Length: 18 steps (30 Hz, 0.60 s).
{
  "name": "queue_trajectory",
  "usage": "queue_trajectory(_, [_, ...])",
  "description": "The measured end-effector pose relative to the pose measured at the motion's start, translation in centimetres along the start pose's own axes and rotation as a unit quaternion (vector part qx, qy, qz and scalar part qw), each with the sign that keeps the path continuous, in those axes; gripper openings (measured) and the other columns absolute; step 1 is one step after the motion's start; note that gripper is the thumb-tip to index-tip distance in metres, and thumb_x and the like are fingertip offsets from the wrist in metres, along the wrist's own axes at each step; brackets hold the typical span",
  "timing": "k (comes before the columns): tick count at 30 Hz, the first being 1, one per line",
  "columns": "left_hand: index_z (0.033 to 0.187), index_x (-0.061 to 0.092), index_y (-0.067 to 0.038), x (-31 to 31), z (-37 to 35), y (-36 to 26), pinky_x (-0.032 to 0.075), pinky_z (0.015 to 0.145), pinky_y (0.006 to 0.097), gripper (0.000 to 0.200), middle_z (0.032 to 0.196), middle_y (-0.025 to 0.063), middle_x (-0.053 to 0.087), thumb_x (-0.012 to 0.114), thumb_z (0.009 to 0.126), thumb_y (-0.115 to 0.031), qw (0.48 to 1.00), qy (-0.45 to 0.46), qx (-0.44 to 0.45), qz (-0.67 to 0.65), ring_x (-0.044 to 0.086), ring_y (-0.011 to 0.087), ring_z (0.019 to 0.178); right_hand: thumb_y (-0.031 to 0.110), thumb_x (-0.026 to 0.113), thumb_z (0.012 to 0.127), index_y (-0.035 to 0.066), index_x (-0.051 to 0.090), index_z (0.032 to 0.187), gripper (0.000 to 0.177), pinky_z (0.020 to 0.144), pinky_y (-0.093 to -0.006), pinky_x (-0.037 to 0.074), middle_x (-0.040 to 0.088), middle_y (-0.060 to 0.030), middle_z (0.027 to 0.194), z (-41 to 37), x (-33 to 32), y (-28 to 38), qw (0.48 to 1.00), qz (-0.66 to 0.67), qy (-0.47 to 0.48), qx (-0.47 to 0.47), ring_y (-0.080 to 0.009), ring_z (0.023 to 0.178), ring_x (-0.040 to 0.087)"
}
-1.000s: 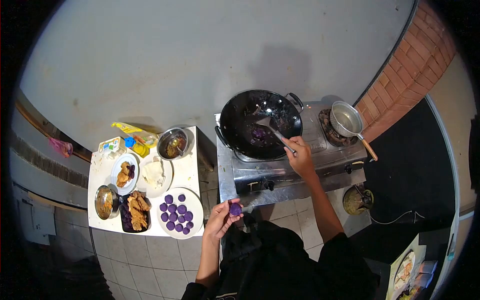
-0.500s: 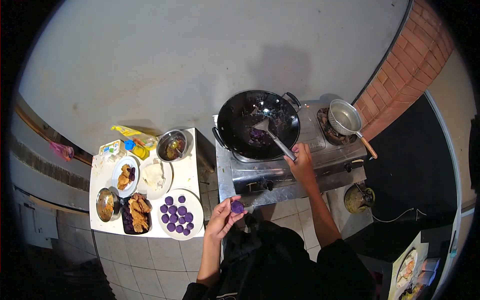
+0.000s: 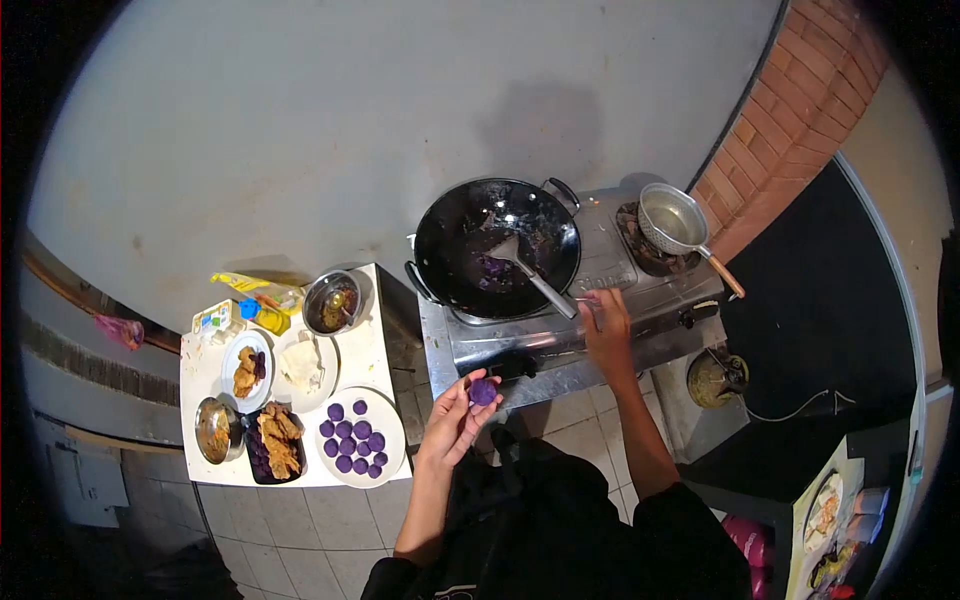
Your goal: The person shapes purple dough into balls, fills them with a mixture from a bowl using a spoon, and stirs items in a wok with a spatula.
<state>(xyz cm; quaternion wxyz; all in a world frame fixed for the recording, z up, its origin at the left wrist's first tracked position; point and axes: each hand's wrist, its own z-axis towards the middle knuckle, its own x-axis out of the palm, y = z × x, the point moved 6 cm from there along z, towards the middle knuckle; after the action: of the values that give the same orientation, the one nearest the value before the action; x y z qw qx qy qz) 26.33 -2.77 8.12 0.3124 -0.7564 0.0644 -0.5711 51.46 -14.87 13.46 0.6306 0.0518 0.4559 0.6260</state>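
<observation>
In the head view, my left hand [image 3: 448,420] is closed around a purple ball [image 3: 482,391] in front of the stove, gripping it at the fingertips. My right hand [image 3: 608,328] is just right of the spatula [image 3: 540,283], its fingers apart and off the handle. The spatula leans inside the black wok [image 3: 440,235], its handle end over the near right rim. Dark purple bits [image 3: 493,270] lie in the bottom of the wok, around the spatula's blade.
On the stove [image 3: 600,265], a saucepan [image 3: 672,217] sits right of the wok. The white table [image 3: 368,350] at left bears a plate [image 3: 383,470] of several purple balls, a tray of fried food [image 3: 278,440], a steel bowl [image 3: 338,300] and a blue-capped bottle [image 3: 268,318].
My right hand has let go of the spatula handle and drawn slightly away, leaving the spatula resting in the wok. The left hand still holds the purple ball. The view has shifted a little.
</observation>
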Motion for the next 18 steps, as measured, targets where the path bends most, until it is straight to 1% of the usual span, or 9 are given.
queue_trajectory(3, [0.136,0.049,0.001,1.2,0.3,-0.2,0.053,0.099,0.0372,0.039,0.132,0.0212,0.054,0.051,0.1,-0.016,0.999,0.009,-0.019,0.033,0.062,0.0307,0.113,0.004,0.068,0.086,-0.002,0.06,0.099,0.017,0.074,-0.037,0.051,0.062,-0.0135,0.089,-0.3,-1.7,0.7,0.998,0.035,-0.011,0.058,-0.0283,0.083,0.065])
queue_trajectory(6, [0.138,0.047,0.001,2.1,0.8,0.1,0.054,0.098,0.0355,0.043,0.132,0.0214,0.055,0.055,0.098,-0.015,0.996,0.027,-0.042,0.074,0.062,0.0309,0.113,0.004,0.069,0.086,-0.002,0.064,0.095,0.012,0.069,-0.0333,0.051,0.065,-0.012,0.082,-1.9,-3.2,0.3,0.988,0.071,-0.037,0.13,-0.0235,0.071,0.064])
queue_trajectory(7, [0.138,0.046,0.002,2.4,0.8,0.4,0.055,0.096,0.0345,0.046,0.131,0.0214,0.055,0.057,0.097,-0.015,0.995,0.036,-0.051,0.084,0.063,0.031,0.112,0.004,0.069,0.086,-0.002,0.065,0.094,0.01,0.068,-0.032,0.05,0.065,-0.0119,0.081,-2.6,-3.8,0.8,0.986,0.086,-0.044,0.135,-0.0216,0.069,0.063])
queue_trajectory(9, [0.136,0.049,0.0,2.7,0.8,1.0,0.054,0.097,0.0353,0.041,0.13,0.0192,0.056,0.055,0.098,-0.015,0.99,0.061,-0.092,0.086,0.062,0.0307,0.113,0.005,0.07,0.086,-0.002,0.068,0.09,0.008,0.067,-0.0295,0.049,0.066,-0.0116,0.077,-4.0,-5.2,2.3,0.982,0.112,-0.063,0.141,-0.0179,0.065,0.061])
queue_trajectory(11, [0.135,0.051,-0.001,2.8,0.6,1.7,0.052,0.099,0.0378,0.039,0.13,0.0169,0.057,0.055,0.099,-0.014,0.982,0.099,-0.133,0.089,0.061,0.0309,0.115,0.004,0.07,0.086,-0.004,0.069,0.088,0.008,0.066,-0.0284,0.048,0.066,-0.0113,0.076,-6.1,-6.6,3.4,0.982,0.077,-0.089,0.15,-0.0162,0.065,0.06])
queue_trajectory(12, [0.135,0.05,-0.001,3.2,0.3,1.9,0.052,0.098,0.0367,0.039,0.127,0.0147,0.058,0.056,0.099,-0.014,0.977,0.117,-0.153,0.089,0.061,0.03,0.113,0.003,0.07,0.086,-0.004,0.069,0.088,0.008,0.066,-0.0279,0.048,0.066,-0.0111,0.075,-7.4,-7.3,4.1,0.98,0.058,-0.103,0.157,-0.0154,0.065,0.059])
queue_trajectory(15, [0.135,0.05,-0.001,3.4,-0.9,3.5,0.053,0.097,0.0361,0.038,0.125,0.0146,0.059,0.055,0.099,-0.013,0.96,0.173,-0.209,0.069,0.062,0.0292,0.111,0.0,0.069,0.086,-0.006,0.069,0.089,0.007,0.065,-0.0281,0.048,0.066,-0.0118,0.074,-11.6,-8.9,7.2,0.969,0.028,-0.144,0.199,-0.0159,0.066,0.06])
queue_trajectory(16, [0.135,0.049,-0.001,4.2,-1.6,3.8,0.053,0.096,0.0355,0.037,0.123,0.0149,0.059,0.054,0.1,-0.012,0.953,0.18,-0.224,0.097,0.063,0.0276,0.109,-0.002,0.069,0.085,-0.006,0.069,0.089,0.005,0.065,-0.0285,0.048,0.066,-0.0124,0.075,-12.8,-9.5,8.8,0.969,0.018,-0.15,0.194,-0.0167,0.066,0.061])
queue_trajectory(18, [0.135,0.049,-0.002,4.7,-2.9,5.3,0.053,0.097,0.0348,0.037,0.123,0.0156,0.059,0.054,0.1,-0.013,0.94,0.194,-0.264,0.091,0.063,0.0266,0.108,-0.004,0.069,0.084,-0.006,0.068,0.088,0.005,0.064,-0.0291,0.048,0.067,-0.0129,0.076,-16.0,-10.7,11.5,0.96,-0.017,-0.17,0.222,-0.0178,0.066,0.062])
